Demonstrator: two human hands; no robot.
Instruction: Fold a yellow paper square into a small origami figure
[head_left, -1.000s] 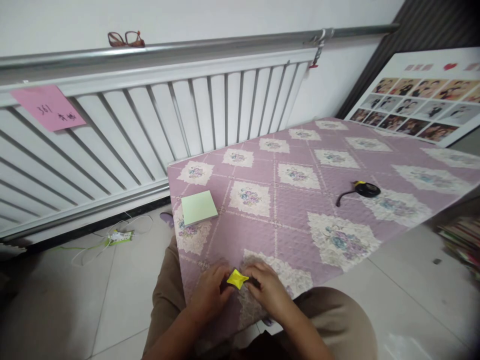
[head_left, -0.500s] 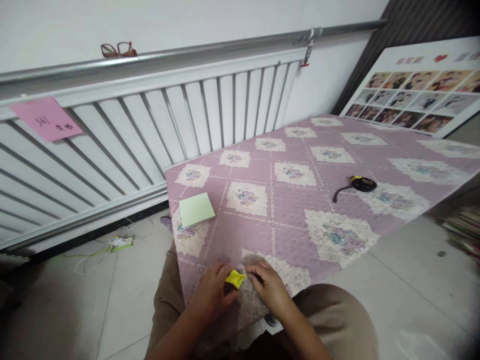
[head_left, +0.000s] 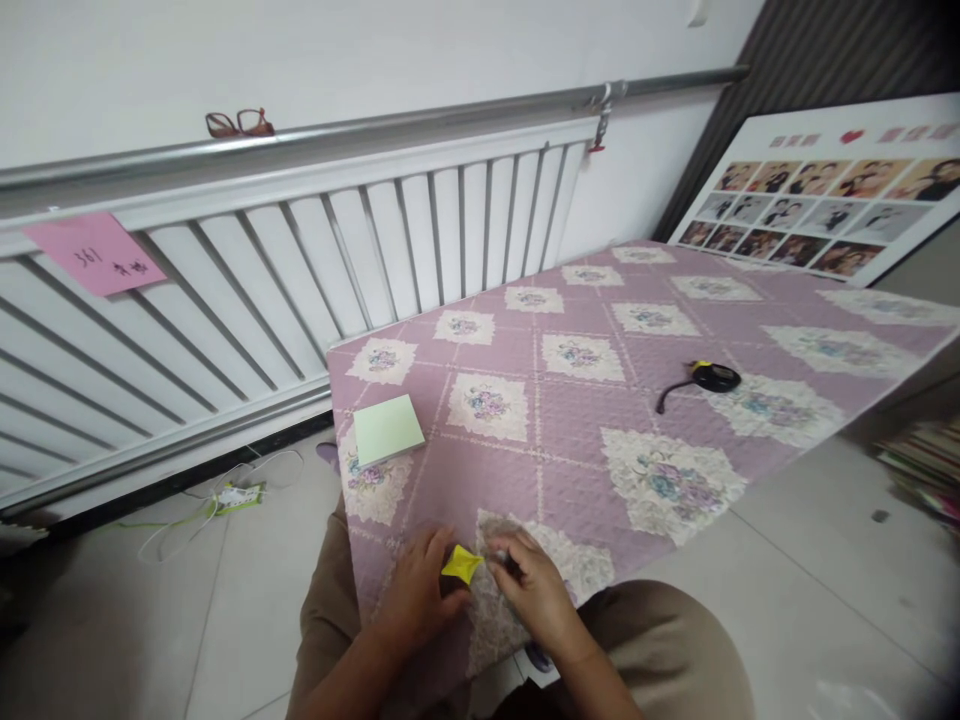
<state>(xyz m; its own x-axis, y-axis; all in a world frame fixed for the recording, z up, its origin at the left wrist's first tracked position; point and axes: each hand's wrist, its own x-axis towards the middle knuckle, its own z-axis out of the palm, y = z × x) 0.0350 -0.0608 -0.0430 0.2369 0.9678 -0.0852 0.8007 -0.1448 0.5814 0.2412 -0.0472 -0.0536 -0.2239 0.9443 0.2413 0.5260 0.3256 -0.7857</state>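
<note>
A small folded yellow paper (head_left: 462, 564) with pointed corners lies near the front edge of the flowered tablecloth. My left hand (head_left: 421, 590) holds it from the left, between fingers and thumb. Just to its right is my right hand (head_left: 531, 588), its fingers curled together by the paper's right point; whether something small is between them is too unclear to tell. Farther back at the left, a pale green pad of paper (head_left: 388, 430) rests on the table.
A black and yellow tape measure (head_left: 715, 377) with a strap lies at the right of the table (head_left: 570, 470). Behind stand a white radiator (head_left: 420, 230) and a photo board (head_left: 817, 190). Glasses (head_left: 240, 123) sit on the pipe. A power strip (head_left: 238, 497) is on the floor.
The view has shifted slightly, so the scene sits a little lower and farther left. My right fingers have curled more beside the yellow paper. My left hand keeps its hold.
</note>
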